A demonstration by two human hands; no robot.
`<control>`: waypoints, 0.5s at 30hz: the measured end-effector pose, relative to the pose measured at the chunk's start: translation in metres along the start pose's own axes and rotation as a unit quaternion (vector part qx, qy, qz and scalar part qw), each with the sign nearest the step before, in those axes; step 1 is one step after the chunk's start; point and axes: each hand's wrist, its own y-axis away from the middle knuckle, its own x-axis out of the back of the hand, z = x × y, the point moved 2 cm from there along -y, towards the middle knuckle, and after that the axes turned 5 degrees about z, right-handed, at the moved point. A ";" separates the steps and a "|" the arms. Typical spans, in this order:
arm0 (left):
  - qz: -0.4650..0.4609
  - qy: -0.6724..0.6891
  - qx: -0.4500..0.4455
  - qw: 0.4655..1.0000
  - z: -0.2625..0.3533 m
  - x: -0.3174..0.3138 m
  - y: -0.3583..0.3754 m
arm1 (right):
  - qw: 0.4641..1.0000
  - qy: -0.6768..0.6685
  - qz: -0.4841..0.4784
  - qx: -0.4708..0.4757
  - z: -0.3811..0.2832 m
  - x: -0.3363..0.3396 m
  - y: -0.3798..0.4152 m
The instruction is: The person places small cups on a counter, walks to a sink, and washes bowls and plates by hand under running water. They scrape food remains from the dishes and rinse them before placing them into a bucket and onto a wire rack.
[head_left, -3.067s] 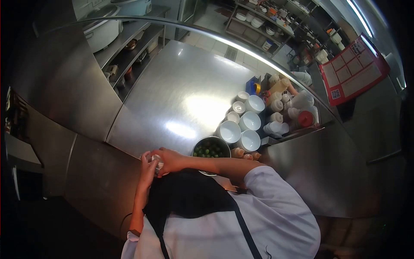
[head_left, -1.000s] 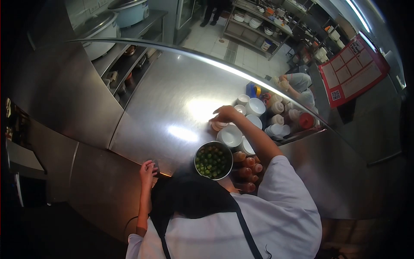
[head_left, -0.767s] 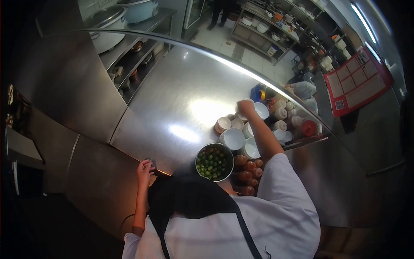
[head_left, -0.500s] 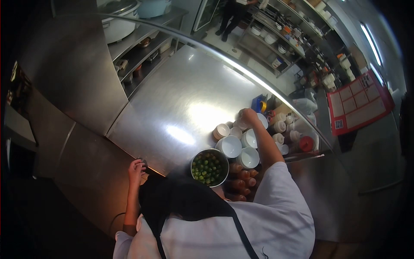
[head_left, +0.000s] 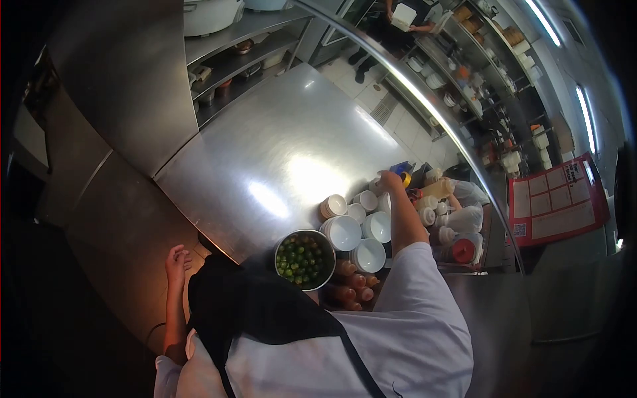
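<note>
My right hand (head_left: 390, 180) reaches to the far end of a cluster of white bowls, fingers curled over a small bowl (head_left: 377, 186) beside a blue container (head_left: 400, 168). Whatever the fingertips grip is hidden. Larger white bowls (head_left: 345, 233) stand nearer me in stacks. Next to them is a round metal pot (head_left: 333, 266) full of small round green pieces (head_left: 300, 259), perhaps limes or sprouts. Away from the table's left front edge, my left hand (head_left: 177, 261) hangs with loosely bent fingers apart, holding nothing.
Sauce bottles (head_left: 356, 281) with orange-brown contents lie beside the pot. White squeeze bottles (head_left: 458, 221) and a red-lidded tub (head_left: 464, 250) crowd the right end. A metal rail (head_left: 424, 99) curves above the steel table (head_left: 252, 146). Beyond it, another person (head_left: 391, 26) holds a white container.
My left hand has moved left, off the dark object at the table edge. My right hand has shifted slightly beyond the small bowls. The view has turned, and the other person shows more.
</note>
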 end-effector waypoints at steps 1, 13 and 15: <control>0.006 0.000 0.002 1.000 -0.004 0.004 0.003 | 1.000 -0.002 -0.003 -0.003 -0.005 0.004 0.003; 0.013 -0.016 -0.001 1.000 -0.013 0.017 -0.003 | 0.995 -0.072 -0.043 -0.045 -0.032 0.022 0.021; 0.013 -0.017 -0.007 1.000 -0.008 0.014 -0.006 | 0.997 -0.074 0.003 0.025 -0.027 0.010 0.019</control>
